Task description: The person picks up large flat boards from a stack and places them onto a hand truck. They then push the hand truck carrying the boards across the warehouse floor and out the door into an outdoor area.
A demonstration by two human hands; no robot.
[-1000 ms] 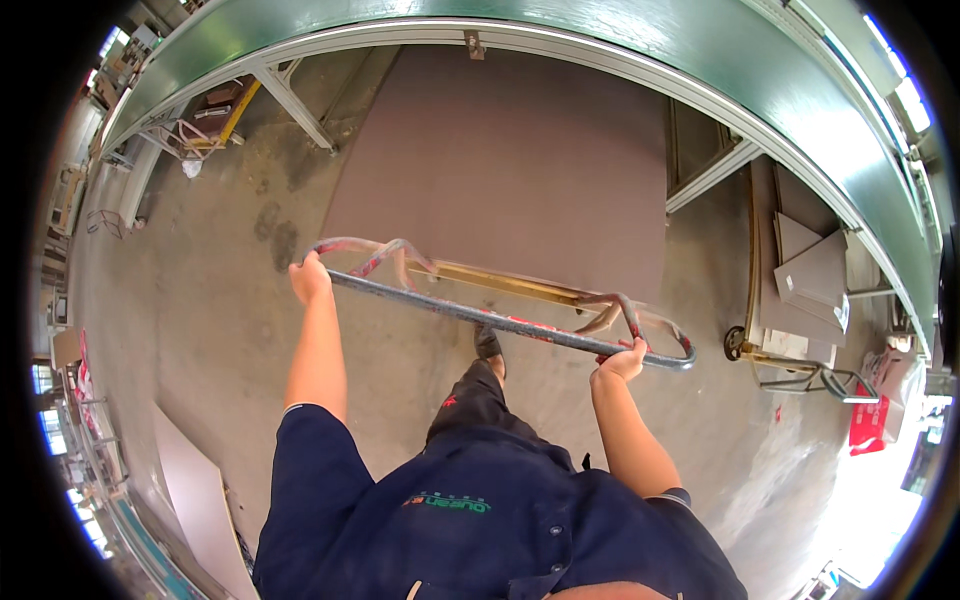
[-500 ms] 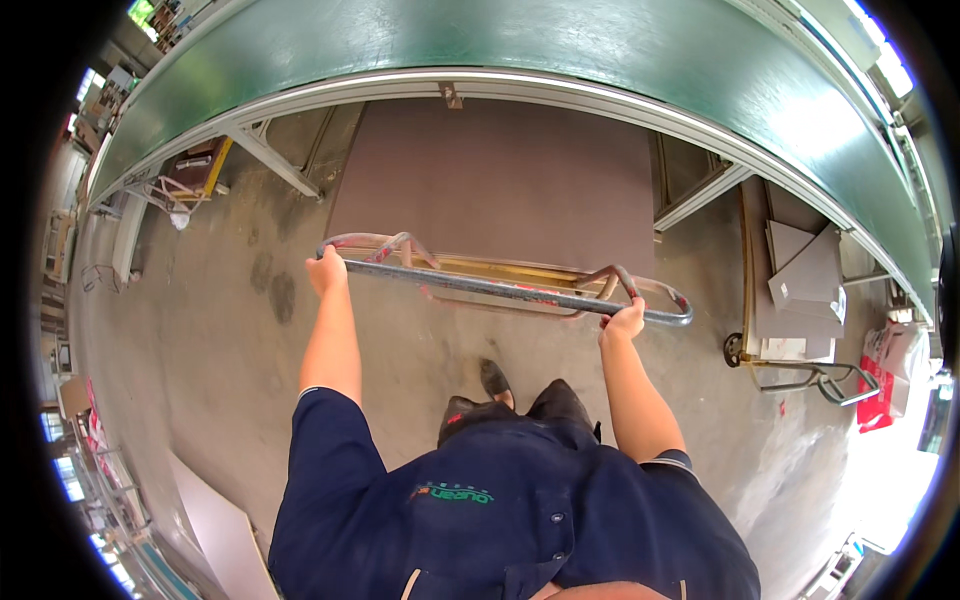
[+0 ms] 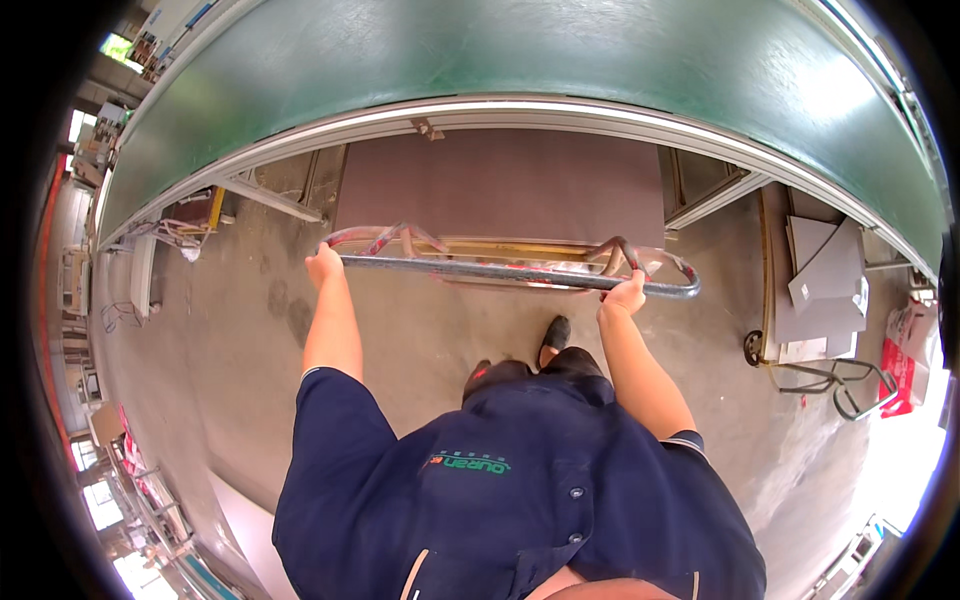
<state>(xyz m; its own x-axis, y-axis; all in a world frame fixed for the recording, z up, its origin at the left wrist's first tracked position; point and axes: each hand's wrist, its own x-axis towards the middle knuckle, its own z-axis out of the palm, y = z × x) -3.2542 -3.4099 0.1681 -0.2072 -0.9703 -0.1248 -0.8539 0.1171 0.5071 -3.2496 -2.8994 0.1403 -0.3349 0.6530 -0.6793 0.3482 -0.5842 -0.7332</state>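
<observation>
My left hand is closed round the left end of a worn tubular metal handle. Toward its right end, my right hand grips the same bar. The handle has bent side loops with flaking red paint and belongs to a flat cart, whose yellowish edge shows just beyond it. Large brown boards lie flat on the cart. Their far part is hidden beneath a long green-topped table with a pale metal frame. Both my arms reach forward.
Right of me, another wheeled cart carries brown boards and loose cut pieces; a red and white bag stands beside it. Slanting table legs flank the held cart. A pale sheet lies behind me on the left.
The cart with its boards has gone farther under the green table, and I have moved forward with it. My right foot now shows ahead. Both hands keep their hold on the handle.
</observation>
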